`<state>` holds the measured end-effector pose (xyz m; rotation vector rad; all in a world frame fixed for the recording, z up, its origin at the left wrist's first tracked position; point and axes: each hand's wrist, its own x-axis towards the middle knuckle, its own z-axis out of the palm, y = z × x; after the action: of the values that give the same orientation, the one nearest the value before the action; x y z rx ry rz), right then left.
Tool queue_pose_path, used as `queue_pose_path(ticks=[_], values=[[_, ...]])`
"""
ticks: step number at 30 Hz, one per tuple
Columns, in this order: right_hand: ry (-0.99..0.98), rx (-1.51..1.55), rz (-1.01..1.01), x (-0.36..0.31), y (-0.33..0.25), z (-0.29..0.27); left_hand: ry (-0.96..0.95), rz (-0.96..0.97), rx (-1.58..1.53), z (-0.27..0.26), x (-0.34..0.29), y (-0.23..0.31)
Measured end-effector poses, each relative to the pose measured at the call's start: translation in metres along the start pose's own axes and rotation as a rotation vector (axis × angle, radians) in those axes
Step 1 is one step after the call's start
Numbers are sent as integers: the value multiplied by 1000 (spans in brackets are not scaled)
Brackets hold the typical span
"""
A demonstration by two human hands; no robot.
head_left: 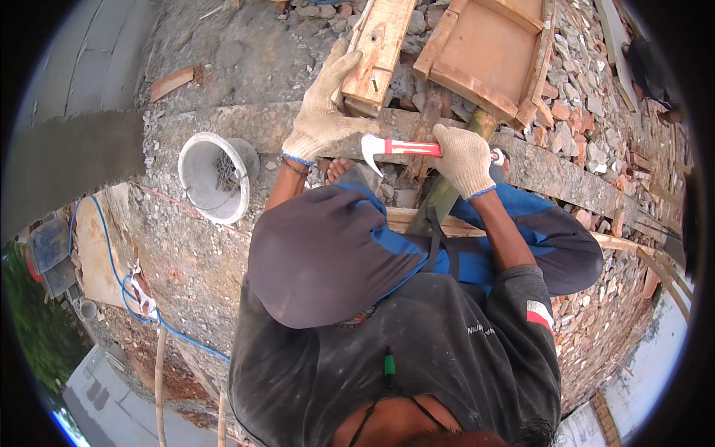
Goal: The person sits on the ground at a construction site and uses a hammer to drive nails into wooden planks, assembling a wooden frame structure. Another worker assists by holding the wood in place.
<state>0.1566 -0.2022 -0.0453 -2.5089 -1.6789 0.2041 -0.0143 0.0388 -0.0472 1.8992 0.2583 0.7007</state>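
Note:
My right hand (pixel 465 158), in a knitted work glove, is wrapped round the red-and-white handle of a claw hammer (pixel 412 148). The hammer's pale head points left, just below the end of a wooden plank (pixel 386 46). Gloved as well, my left hand (pixel 322 108) lies along the plank's left side, fingers stretched out and thumb spread toward the hammer head. A nail (pixel 375 83) stands up from the plank near its lower end. Right of the plank lies a shallow wooden box form (pixel 488 56).
A pale bucket (pixel 192 179) with thin metal pieces inside stands left of my knee. A bamboo pole (pixel 442 197) passes between my legs. Broken bricks and stones (pixel 570 141) cover the right side. A blue hose (pixel 108 242) and a wood offcut (pixel 172 84) lie at left.

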Motion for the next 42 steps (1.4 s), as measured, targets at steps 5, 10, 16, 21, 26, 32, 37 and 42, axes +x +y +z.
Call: queue_pose_path(ticks=[5, 10, 16, 21, 26, 32, 37, 42], values=[[-43, 12, -87, -1, 9, -11, 8, 152, -35, 1, 2, -35], [-237, -83, -110, -26, 38, -50, 52, 75, 36, 7, -2, -16], [-161, 442, 156, -48, 25, -118, 80, -57, 9, 12, -4, -9], [19, 1032, 360, -33, -39, -171, 102, -155, 10, 12, -6, 8], [237, 578, 36, -26, -52, -168, 55, -241, -32, 11, -1, 14], [17, 398, 147, -12, -68, -212, 68, -222, 84, 10, -5, 5], [505, 1155, -21, -19, -79, -237, 82, -150, 71, 6, -5, 13], [22, 268, -48, -16, -71, -169, 76, -165, 89, 11, -3, 10]])
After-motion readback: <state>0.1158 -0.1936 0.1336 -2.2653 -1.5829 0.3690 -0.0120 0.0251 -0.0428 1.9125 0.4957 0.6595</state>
